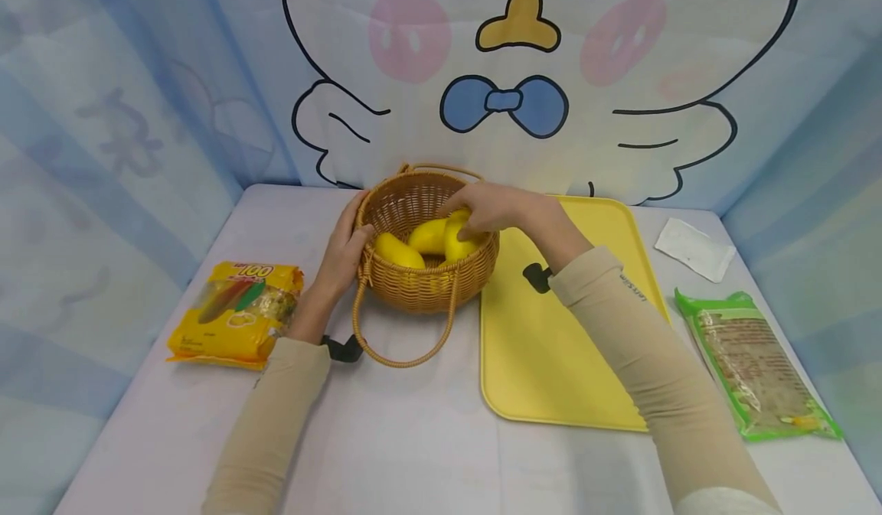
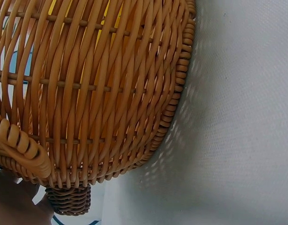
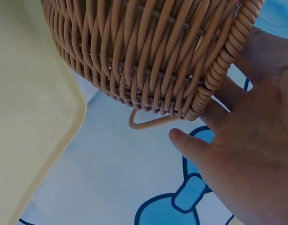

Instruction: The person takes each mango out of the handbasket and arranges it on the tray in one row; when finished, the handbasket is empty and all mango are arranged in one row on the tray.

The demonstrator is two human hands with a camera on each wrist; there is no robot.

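Observation:
A round brown wicker basket (image 1: 420, 293) stands on the table, with several smooth, plump, elongated yellow fruits (image 1: 398, 252) inside. My left hand (image 1: 342, 251) grips its left side, thumb over the rim and fingers along the outer wall. From the right, my right hand (image 1: 499, 207) reaches over the rim and holds a yellow fruit (image 1: 460, 241) between thumb and fingers; the other fingertips are partly hidden. One looped handle (image 1: 406, 363) hangs down at the front. In the left wrist view the woven wall (image 2: 111, 84) fills much of the picture.
A yellow tray (image 1: 551, 362) lies right of the basket, under the right forearm. To the left is a yellow snack bag (image 1: 234, 316) with a mango picture. A green-edged packet (image 1: 758, 362) and a small white packet (image 1: 694, 249) lie right. A printed curtain (image 1: 503, 148) hangs behind.

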